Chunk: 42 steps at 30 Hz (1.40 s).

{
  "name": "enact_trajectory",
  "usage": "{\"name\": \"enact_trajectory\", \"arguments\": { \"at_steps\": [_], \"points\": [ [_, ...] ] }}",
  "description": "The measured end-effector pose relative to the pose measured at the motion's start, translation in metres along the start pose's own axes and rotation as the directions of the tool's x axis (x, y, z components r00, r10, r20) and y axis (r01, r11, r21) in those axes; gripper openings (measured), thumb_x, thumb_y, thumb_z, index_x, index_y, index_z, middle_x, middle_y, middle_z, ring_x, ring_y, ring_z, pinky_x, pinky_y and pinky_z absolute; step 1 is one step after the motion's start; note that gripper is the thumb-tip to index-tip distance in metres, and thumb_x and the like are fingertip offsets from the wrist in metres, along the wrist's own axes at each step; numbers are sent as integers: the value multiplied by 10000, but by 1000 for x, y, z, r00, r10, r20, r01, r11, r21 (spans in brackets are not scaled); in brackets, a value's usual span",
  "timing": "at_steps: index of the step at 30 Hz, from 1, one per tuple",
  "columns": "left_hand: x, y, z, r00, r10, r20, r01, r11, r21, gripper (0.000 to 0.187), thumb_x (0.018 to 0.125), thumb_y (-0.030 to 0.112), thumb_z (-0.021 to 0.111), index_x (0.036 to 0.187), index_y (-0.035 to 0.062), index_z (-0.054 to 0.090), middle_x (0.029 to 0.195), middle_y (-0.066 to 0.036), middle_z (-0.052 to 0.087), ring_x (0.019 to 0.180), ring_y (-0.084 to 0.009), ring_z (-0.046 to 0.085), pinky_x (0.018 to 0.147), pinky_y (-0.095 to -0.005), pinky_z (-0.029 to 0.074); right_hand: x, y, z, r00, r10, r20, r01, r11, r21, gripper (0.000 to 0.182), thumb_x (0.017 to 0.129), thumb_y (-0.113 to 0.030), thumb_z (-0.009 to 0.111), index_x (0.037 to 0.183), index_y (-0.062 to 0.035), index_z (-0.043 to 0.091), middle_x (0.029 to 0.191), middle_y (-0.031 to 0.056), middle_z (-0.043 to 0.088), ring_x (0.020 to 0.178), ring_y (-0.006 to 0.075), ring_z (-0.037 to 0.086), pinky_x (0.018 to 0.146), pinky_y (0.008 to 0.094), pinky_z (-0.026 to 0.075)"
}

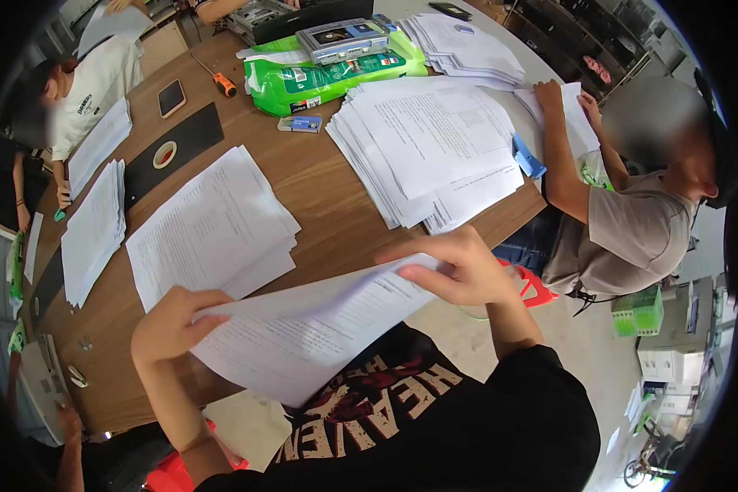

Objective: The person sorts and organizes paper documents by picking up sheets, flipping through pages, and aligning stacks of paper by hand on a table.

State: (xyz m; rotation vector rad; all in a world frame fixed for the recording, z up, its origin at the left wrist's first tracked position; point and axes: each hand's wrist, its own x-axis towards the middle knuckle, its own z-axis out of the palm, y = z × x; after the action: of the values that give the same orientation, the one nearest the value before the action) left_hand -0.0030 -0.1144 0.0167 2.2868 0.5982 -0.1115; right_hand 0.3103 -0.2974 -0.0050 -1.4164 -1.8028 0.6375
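Observation:
Between my two hands I hold several printed sheets of paper (312,328), raised and bowed above the table's near edge. My left hand (176,324) pinches their left end, thumb on top. The right end is gripped by my right hand (455,266), where the sheets curl up near the thumb. Just beyond them on the table lies a loose stack of printed paper (213,221). A larger, uneven stack of printed pages (435,135) lies farther right, with a blue stapler (528,156) at its right edge.
A green package (328,78) with a clear-lidded case (343,39) on it is at the back. A phone (171,98), orange screwdriver (224,83) and tape roll (165,154) lie left. People sit at both sides; the right one (631,213) handles papers.

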Motion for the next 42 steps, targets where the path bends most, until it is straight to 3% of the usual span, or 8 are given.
{"name": "enact_trajectory", "arguments": {
  "at_steps": [9, 12, 14, 17, 21, 28, 35, 42],
  "points": [
    [100, -12, 4, 855, 52, 515, -100, 993, 66, 409, 815, 333, 630, 963, -47, 612, 763, -206, 622, 685, -285, 593, 623, -325, 449, -44, 26, -26, 983, 159, 89, -168, 980, 107, 111, 839, -80, 599, 882, 16, 635, 612, 50, 578, 505, 145, 519, 455, 262, 406],
    [115, -17, 2, 872, 156, 465, -143, 988, -62, 484, 849, 415, 574, 1046, -27, 592, 944, -149, 641, 782, -245, 604, 687, -319, 452, -62, 41, -45, 851, 525, -17, -496, 814, 303, 93, 846, -68, 587, 843, 9, 640, 615, -3, 576, 527, 65, 490, 456, 246, 379],
    [120, -43, 1, 953, 211, -217, -302, 711, -636, 515, 901, 450, 474, 1156, 6, 537, 1123, -114, 584, 849, -216, 603, 739, -306, 460, -76, 59, -61, 784, 604, -141, -506, 755, 418, 115, 852, -67, 578, 872, 21, 649, 659, -17, 585, 578, 28, 490, 494, 220, 396],
    [106, -48, -6, 924, 4, -382, -356, 371, -858, 498, 934, 445, 394, 1201, 38, 498, 1155, -115, 548, 850, -198, 604, 754, -305, 469, -90, 90, -66, 690, 658, -301, -241, 601, 762, 225, 869, -84, 555, 1030, 70, 584, 917, 88, 636, 791, 113, 611, 696, 238, 490],
    [98, -68, 13, 939, 16, -343, -325, 365, -873, 421, 944, 380, 412, 1180, 43, 502, 1039, -105, 580, 834, -179, 604, 752, -295, 478, -81, 123, -58, 526, 668, -526, 40, 598, 800, 258, 886, -71, 533, 1111, 56, 544, 1040, 106, 616, 894, 146, 612, 796, 259, 489],
    [158, -2, 49, 967, 26, -252, -185, 754, -630, 281, 942, 257, 456, 1088, 44, 568, 924, -48, 608, 843, -132, 583, 749, -275, 469, -53, 170, -42, 352, 618, -703, 159, 700, 696, 227, 899, -86, 529, 1087, 39, 548, 1000, 64, 606, 898, 117, 581, 799, 251, 484],
    [291, -9, 43, 859, 121, -497, -377, 807, -454, 246, 880, 122, 527, 1089, 0, 574, 1036, -105, 626, 941, -173, 590, 808, -299, 467, -49, 162, -34, 305, 579, -756, 277, 705, 652, 232, 905, -83, 516, 1101, 42, 536, 1021, 63, 600, 900, 120, 579, 770, 252, 483],
    [363, -24, 30, 694, 330, -640, -337, 934, 116, 338, 798, 42, 520, 1134, 21, 560, 1134, -179, 577, 1048, -329, 539, 905, -369, 419, -57, 149, -42, 291, 583, -759, 333, 682, 651, 249, 909, -81, 509, 1121, 49, 524, 1063, 80, 605, 936, 117, 591, 788, 244, 490]
  ]
}}
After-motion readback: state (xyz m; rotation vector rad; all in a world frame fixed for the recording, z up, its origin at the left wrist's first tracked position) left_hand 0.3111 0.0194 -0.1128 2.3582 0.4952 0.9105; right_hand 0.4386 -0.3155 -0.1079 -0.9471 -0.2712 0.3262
